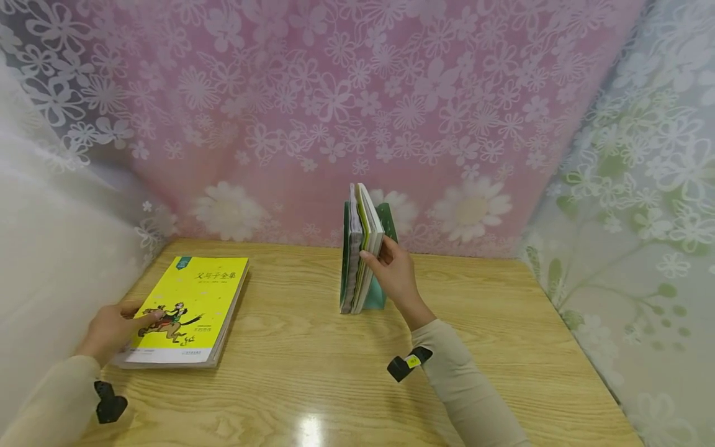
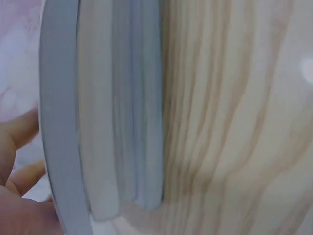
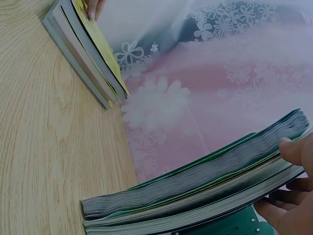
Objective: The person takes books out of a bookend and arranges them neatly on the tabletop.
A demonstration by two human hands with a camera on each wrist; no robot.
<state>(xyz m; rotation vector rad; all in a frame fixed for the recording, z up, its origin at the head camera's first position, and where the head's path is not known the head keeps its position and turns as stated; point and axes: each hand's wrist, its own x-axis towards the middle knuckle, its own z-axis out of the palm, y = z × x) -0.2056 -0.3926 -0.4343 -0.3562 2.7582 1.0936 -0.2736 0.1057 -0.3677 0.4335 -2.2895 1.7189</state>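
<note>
A yellow picture-covered book [image 1: 212, 298] lies on top of a stack of books [image 2: 98, 122] at the table's left. My left hand [image 1: 112, 329] grips its left edge, thumb on the cover and fingers at the side. Several books [image 1: 355, 248] stand upright in a green bookend [image 1: 389, 218] near the back middle, page edges towards me. My right hand [image 1: 398, 273] holds the standing books at their right, the thumb on the page edges and the other fingers behind the right-hand cover. In the right wrist view the books [image 3: 195, 188] slant across the lower part.
The wooden table [image 1: 290, 372] has a glossy light spot near its front edge. A pink flowered curtain [image 1: 335, 124] hangs behind it. Pale flowered sheets [image 1: 642, 217] close in the right side, and a whitish sheet [image 1: 56, 236] the left.
</note>
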